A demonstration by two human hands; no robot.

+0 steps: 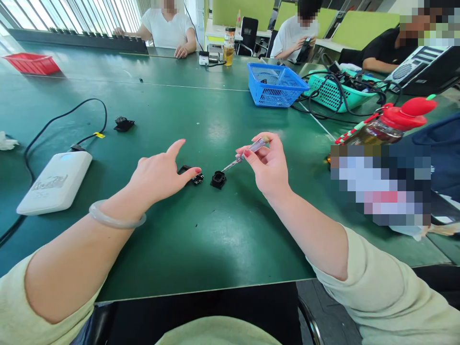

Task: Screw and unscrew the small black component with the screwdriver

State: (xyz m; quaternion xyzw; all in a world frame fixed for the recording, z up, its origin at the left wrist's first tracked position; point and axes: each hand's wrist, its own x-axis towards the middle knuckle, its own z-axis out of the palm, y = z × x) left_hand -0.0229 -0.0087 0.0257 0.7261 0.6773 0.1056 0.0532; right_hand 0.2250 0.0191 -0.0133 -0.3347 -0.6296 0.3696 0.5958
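Note:
My right hand (271, 165) grips a slim screwdriver (247, 151) with a clear purplish handle. Its shaft slants down to the left, and the tip meets the rim of a small black square part with a round opening (218, 179) on the table. My left hand (156, 175) hovers low over the table to the left, index finger raised and thumb stretched out, its other fingers hidden. Partly under that thumb lies a black piece with shiny bits (197, 179); whether the thumb presses on it I cannot tell. Farther back sits another small black part (124, 124).
A white box-shaped device (55, 182) with a black cable lies at the left. Beyond are a red tray (32, 63), a blue basket (276, 86) and a green basket (338, 93) of cables. A red-lidded bottle (384, 124) stands at right. Several people sit across the green table (201, 239).

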